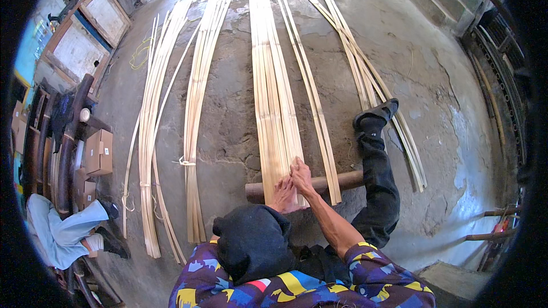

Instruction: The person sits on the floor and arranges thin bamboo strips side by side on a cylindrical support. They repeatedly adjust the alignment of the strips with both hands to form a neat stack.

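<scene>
A flat row of long, pale split-bamboo strips lay lengthwise on the cracked grey concrete floor, its near ends resting over a round brown wooden log, seemingly to lift them clear for handling. The right hand pinched one strip's end between closed fingers, while the left hand pressed down beside it, its fingers' grip unclear. One black-trousered leg stretched across the log. Tied bamboo bundles lay to the left; brown cardboard boxes stood further off.
</scene>
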`<move>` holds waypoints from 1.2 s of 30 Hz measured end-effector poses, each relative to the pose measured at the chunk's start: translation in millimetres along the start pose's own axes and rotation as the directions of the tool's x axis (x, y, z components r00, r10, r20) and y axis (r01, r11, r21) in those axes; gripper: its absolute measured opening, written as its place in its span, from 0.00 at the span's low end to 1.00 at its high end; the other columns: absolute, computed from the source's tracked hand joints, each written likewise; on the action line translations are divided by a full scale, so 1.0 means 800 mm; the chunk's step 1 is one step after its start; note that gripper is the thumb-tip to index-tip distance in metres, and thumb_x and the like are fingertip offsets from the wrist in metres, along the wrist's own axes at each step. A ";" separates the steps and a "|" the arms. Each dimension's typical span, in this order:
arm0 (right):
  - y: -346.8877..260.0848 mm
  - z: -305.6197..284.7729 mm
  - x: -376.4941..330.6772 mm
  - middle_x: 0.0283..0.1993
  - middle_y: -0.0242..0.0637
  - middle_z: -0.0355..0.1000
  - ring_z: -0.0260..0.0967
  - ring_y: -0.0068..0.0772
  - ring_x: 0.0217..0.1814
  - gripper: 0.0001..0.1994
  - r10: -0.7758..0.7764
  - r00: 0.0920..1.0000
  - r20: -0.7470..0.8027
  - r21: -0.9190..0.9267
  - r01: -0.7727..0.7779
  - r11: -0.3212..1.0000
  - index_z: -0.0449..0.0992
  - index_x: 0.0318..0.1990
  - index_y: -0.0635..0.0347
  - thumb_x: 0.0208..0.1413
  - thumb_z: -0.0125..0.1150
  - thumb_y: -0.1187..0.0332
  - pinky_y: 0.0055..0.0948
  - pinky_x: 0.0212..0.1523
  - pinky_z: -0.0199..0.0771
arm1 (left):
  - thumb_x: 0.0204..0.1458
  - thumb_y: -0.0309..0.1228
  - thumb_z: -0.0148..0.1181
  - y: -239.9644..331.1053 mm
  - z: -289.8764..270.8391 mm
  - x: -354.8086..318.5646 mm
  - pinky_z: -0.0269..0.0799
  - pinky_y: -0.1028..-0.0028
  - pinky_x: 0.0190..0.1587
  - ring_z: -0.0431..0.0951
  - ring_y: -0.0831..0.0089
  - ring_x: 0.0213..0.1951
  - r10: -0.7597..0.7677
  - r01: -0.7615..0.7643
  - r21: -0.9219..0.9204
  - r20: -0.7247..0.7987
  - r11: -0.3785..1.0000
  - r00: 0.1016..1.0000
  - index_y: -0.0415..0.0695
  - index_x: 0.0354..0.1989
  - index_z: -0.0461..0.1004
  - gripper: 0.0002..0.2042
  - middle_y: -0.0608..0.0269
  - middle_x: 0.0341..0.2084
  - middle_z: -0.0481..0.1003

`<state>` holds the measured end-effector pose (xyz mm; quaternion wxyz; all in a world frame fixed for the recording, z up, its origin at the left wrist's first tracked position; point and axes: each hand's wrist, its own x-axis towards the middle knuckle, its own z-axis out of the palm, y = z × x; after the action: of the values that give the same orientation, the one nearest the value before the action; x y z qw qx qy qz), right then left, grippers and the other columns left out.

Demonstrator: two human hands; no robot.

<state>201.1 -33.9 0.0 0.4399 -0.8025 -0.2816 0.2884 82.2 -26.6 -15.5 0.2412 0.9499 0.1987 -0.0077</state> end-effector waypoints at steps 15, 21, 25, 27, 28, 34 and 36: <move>0.004 -0.023 -0.010 0.20 0.35 0.64 0.58 0.21 0.20 0.24 0.033 0.999 -0.040 0.114 -0.028 0.993 0.59 0.58 0.58 0.51 0.49 0.73 0.25 0.21 0.62 | 0.32 0.58 0.60 0.014 -0.027 0.002 0.39 0.52 0.57 0.38 0.57 0.62 0.044 -0.053 0.148 0.065 0.988 0.997 0.47 0.56 0.59 0.42 0.52 0.60 0.43; 0.011 -0.029 -0.015 0.23 0.43 0.68 0.64 0.28 0.22 0.24 0.159 0.987 0.029 0.150 -0.161 0.975 0.59 0.58 0.58 0.51 0.49 0.73 0.29 0.26 0.65 | 0.28 0.59 0.61 0.013 -0.028 0.010 0.41 0.52 0.55 0.38 0.57 0.61 0.015 -0.039 0.157 0.151 0.987 0.988 0.49 0.58 0.57 0.45 0.52 0.61 0.41; 0.005 -0.037 0.003 0.24 0.47 0.68 0.67 0.33 0.25 0.25 0.123 0.992 0.029 -0.044 -0.122 0.992 0.60 0.57 0.59 0.49 0.51 0.73 0.32 0.28 0.66 | 0.26 0.58 0.62 0.019 -0.032 0.011 0.42 0.51 0.55 0.40 0.56 0.61 -0.026 -0.001 0.148 0.183 0.989 0.983 0.48 0.59 0.54 0.48 0.51 0.60 0.41; 0.007 -0.041 0.004 0.24 0.47 0.67 0.66 0.31 0.24 0.26 0.099 0.993 0.071 -0.046 -0.096 0.994 0.60 0.57 0.59 0.47 0.53 0.73 0.31 0.27 0.66 | 0.26 0.58 0.63 0.020 -0.032 0.011 0.42 0.50 0.55 0.41 0.55 0.61 -0.028 0.001 0.154 0.171 0.988 0.985 0.46 0.59 0.53 0.49 0.51 0.60 0.42; 0.009 -0.042 0.004 0.23 0.46 0.67 0.66 0.31 0.24 0.26 0.110 0.992 0.057 -0.067 -0.106 0.992 0.60 0.57 0.59 0.46 0.54 0.73 0.31 0.27 0.66 | 0.26 0.58 0.63 0.020 -0.031 0.012 0.42 0.49 0.54 0.41 0.55 0.60 -0.025 -0.001 0.165 0.154 0.986 0.988 0.46 0.59 0.52 0.49 0.51 0.60 0.42; 0.026 -0.028 0.004 0.17 0.28 0.62 0.58 0.16 0.18 0.27 0.195 0.976 0.095 0.135 -0.207 0.969 0.58 0.59 0.55 0.49 0.50 0.76 0.20 0.17 0.61 | 0.23 0.55 0.65 0.016 -0.023 0.013 0.40 0.45 0.54 0.38 0.54 0.61 -0.052 0.025 0.126 0.215 0.992 0.975 0.45 0.59 0.52 0.50 0.50 0.60 0.41; 0.032 -0.026 0.006 0.17 0.34 0.65 0.61 0.21 0.17 0.26 0.131 0.991 0.039 0.013 -0.131 0.991 0.58 0.59 0.54 0.50 0.51 0.73 0.25 0.19 0.64 | 0.23 0.55 0.65 0.014 -0.023 0.016 0.40 0.46 0.54 0.38 0.54 0.61 -0.029 0.007 0.114 0.199 0.993 0.979 0.45 0.58 0.53 0.50 0.50 0.60 0.41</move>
<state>224.2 -53.6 -13.6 0.4209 -0.8101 -0.2343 0.3342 96.5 -22.4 4.1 0.2060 0.9545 0.1812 -0.1169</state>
